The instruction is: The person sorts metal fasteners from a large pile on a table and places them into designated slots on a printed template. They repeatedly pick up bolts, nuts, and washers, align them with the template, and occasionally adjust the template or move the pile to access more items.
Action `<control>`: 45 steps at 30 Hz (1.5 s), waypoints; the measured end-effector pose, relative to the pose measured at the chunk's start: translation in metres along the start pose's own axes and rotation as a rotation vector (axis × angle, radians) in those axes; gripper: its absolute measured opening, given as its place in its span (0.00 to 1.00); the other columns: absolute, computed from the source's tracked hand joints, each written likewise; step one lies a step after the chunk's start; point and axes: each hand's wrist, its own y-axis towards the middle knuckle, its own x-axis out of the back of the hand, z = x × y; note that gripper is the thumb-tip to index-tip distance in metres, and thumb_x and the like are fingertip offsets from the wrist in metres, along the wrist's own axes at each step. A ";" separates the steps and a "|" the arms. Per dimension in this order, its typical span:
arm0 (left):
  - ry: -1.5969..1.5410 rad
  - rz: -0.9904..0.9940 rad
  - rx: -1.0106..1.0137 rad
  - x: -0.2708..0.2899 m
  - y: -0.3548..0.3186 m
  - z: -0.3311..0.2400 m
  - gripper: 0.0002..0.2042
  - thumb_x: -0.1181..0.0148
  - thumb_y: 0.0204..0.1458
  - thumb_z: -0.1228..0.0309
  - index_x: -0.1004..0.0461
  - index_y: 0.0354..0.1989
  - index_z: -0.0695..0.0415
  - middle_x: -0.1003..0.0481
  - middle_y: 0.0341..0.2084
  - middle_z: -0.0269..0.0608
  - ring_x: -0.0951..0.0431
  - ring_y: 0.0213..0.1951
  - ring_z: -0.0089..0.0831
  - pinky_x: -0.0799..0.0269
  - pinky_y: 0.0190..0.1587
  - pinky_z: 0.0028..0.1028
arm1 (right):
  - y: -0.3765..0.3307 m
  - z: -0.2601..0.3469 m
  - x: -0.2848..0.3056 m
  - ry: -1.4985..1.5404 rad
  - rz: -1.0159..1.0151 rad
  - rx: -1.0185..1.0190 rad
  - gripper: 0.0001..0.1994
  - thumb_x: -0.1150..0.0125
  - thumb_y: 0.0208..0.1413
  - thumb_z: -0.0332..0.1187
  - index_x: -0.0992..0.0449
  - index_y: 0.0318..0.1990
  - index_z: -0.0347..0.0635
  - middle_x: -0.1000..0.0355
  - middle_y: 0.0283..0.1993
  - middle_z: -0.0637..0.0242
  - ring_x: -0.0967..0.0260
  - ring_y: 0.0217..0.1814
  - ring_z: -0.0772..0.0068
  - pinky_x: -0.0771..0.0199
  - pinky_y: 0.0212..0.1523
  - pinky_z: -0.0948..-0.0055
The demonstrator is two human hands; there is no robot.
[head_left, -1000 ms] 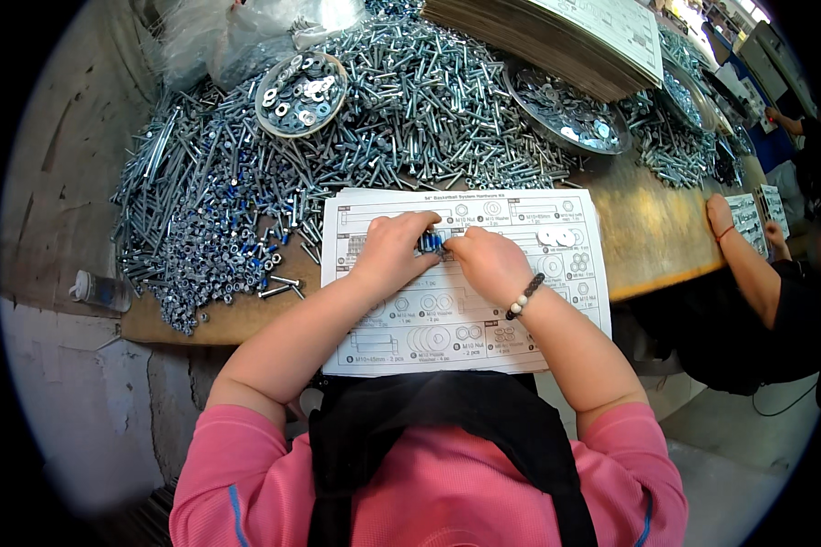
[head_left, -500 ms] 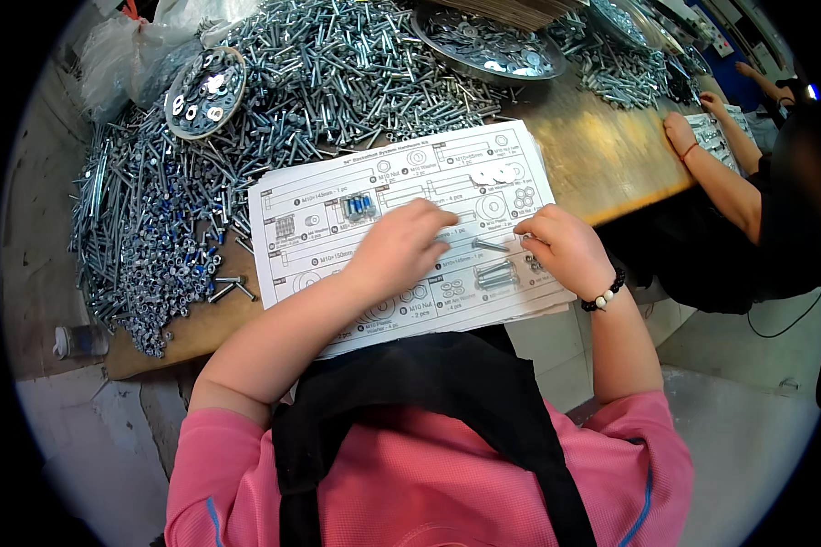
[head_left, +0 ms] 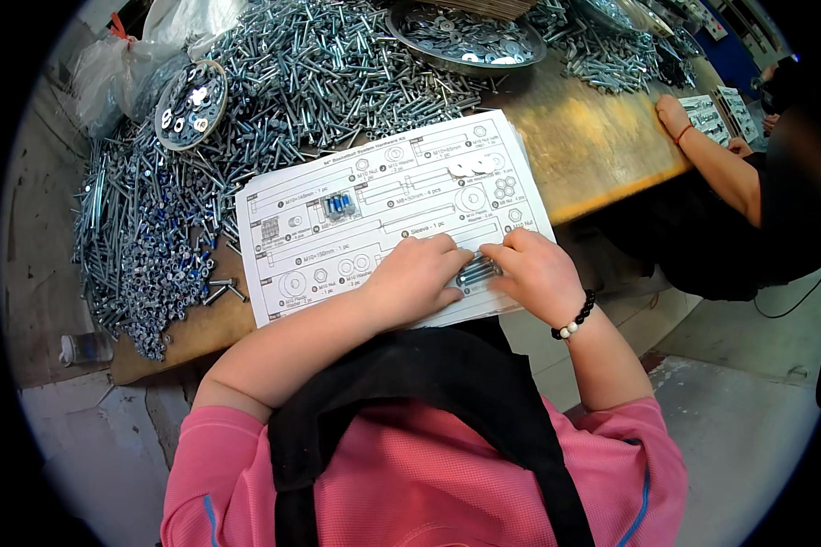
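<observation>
A stack of printed hardware sheets point(head_left: 337, 260) lies at the table's front edge. Close to the stack's near right part, a small row of silver bolts point(head_left: 477, 271) rests between my two hands. My left hand point(head_left: 415, 281) reaches them from the left, thumb and fingers curled around their left ends. From the right my right hand point(head_left: 540, 275), a beaded bracelet on its wrist, pinches at the other ends. Small bolts with blue on them point(head_left: 339, 205) sit on the sheet's upper middle. White washers point(head_left: 470, 166) lie near the top right of the sheet.
A large heap of bolts point(head_left: 310, 82) covers the table behind the sheets, with nuts point(head_left: 169, 292) at its left. A bowl point(head_left: 192, 105) and a metal tray point(head_left: 465, 41) hold washers. At the right, another person's arm point(head_left: 721, 169) rests on the table beside lighter sheets.
My hands have come together around the row of bolts. The single bolt that lay apart by my right hand no longer shows separately. The other person's hands have shifted.
</observation>
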 end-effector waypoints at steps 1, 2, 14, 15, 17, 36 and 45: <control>0.029 -0.016 -0.004 -0.002 0.000 -0.001 0.14 0.41 0.44 0.66 0.27 0.41 0.55 0.28 0.31 0.42 0.28 0.35 0.42 0.32 0.40 0.36 | 0.000 0.000 0.000 -0.011 0.004 0.002 0.18 0.33 0.34 0.32 0.27 0.38 0.48 0.36 0.31 0.67 0.34 0.35 0.65 0.32 0.35 0.69; 0.057 -0.032 -0.009 -0.004 0.000 -0.002 0.15 0.41 0.43 0.65 0.28 0.41 0.54 0.28 0.31 0.42 0.28 0.34 0.41 0.33 0.40 0.35 | -0.001 -0.001 -0.001 -0.019 0.005 0.002 0.18 0.33 0.34 0.32 0.27 0.38 0.48 0.36 0.31 0.67 0.35 0.35 0.65 0.32 0.35 0.69; -0.014 -0.077 -0.038 -0.010 0.003 0.009 0.17 0.36 0.39 0.64 0.27 0.39 0.53 0.29 0.29 0.38 0.28 0.33 0.39 0.33 0.37 0.34 | -0.005 -0.006 0.006 -0.049 -0.008 0.014 0.13 0.34 0.34 0.30 0.28 0.31 0.45 0.37 0.29 0.66 0.35 0.35 0.64 0.32 0.34 0.68; -0.019 -0.071 -0.043 -0.009 0.003 0.010 0.17 0.36 0.39 0.65 0.27 0.39 0.53 0.29 0.29 0.39 0.28 0.33 0.39 0.33 0.37 0.33 | -0.005 -0.007 0.006 -0.046 -0.017 0.021 0.13 0.34 0.33 0.30 0.28 0.31 0.45 0.37 0.28 0.66 0.35 0.35 0.64 0.33 0.34 0.68; -0.030 -0.057 -0.056 -0.009 0.004 0.010 0.17 0.36 0.38 0.66 0.27 0.39 0.54 0.29 0.29 0.39 0.28 0.33 0.39 0.32 0.36 0.33 | -0.004 -0.008 0.004 -0.041 -0.023 0.031 0.13 0.34 0.33 0.30 0.28 0.30 0.45 0.37 0.28 0.66 0.35 0.34 0.64 0.33 0.34 0.68; -0.014 -0.224 0.257 0.020 0.089 0.046 0.18 0.38 0.41 0.69 0.29 0.43 0.59 0.31 0.37 0.47 0.28 0.39 0.42 0.31 0.42 0.34 | 0.098 -0.061 0.000 0.086 -0.070 -0.164 0.13 0.39 0.44 0.33 0.27 0.40 0.44 0.32 0.39 0.60 0.33 0.42 0.57 0.31 0.41 0.65; -0.031 -0.194 0.265 0.014 0.104 0.047 0.14 0.42 0.40 0.71 0.26 0.39 0.58 0.31 0.33 0.47 0.29 0.37 0.42 0.32 0.41 0.34 | 0.107 -0.076 -0.005 0.073 0.037 -0.108 0.09 0.41 0.42 0.30 0.28 0.34 0.44 0.35 0.36 0.60 0.34 0.41 0.56 0.32 0.41 0.63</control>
